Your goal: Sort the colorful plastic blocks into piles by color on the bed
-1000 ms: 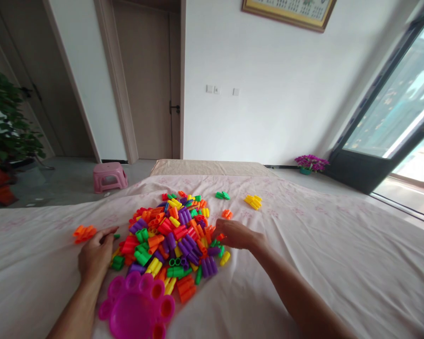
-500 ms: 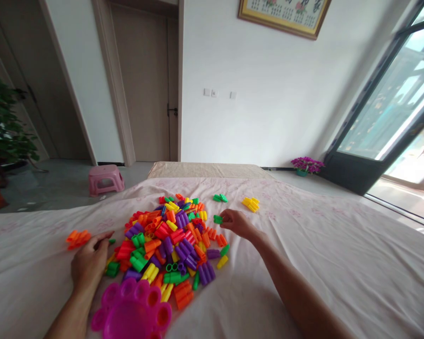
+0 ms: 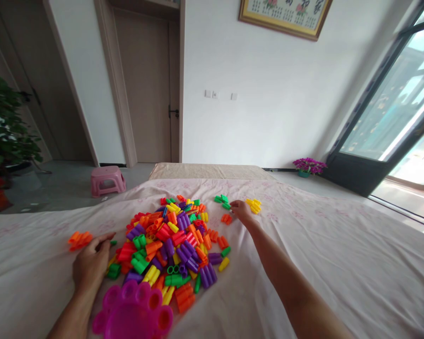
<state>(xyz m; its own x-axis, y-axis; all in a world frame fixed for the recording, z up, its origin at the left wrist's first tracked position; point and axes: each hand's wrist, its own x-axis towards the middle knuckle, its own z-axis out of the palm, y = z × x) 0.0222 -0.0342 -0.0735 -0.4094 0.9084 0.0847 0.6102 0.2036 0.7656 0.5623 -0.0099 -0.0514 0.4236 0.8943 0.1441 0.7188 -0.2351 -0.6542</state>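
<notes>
My right hand (image 3: 240, 210) is pinched on a green plastic block (image 3: 226, 206). The block is just in front of a small group of green blocks (image 3: 220, 199). An orange block (image 3: 226, 219) lies on the cloth beneath this hand, and yellow blocks (image 3: 253, 205) sit just right of it. My left hand (image 3: 93, 256) rests at the left side of a large mixed pile of blocks (image 3: 175, 235). A small green piece (image 3: 113, 243) shows at its fingertips. Orange blocks (image 3: 79, 240) lie left of that hand.
A magenta, paw-shaped tray (image 3: 127, 320) stands at the near edge of the pile. A pale floral cloth (image 3: 325, 259) covers the surface. Beyond it are a pink stool (image 3: 108, 181), potted purple flowers (image 3: 309, 165) and a leafy plant (image 3: 7, 127).
My right hand has moved away and slightly right, carrying the green block up to the green group. The orange block beneath it has come into view. My left hand has barely moved.
</notes>
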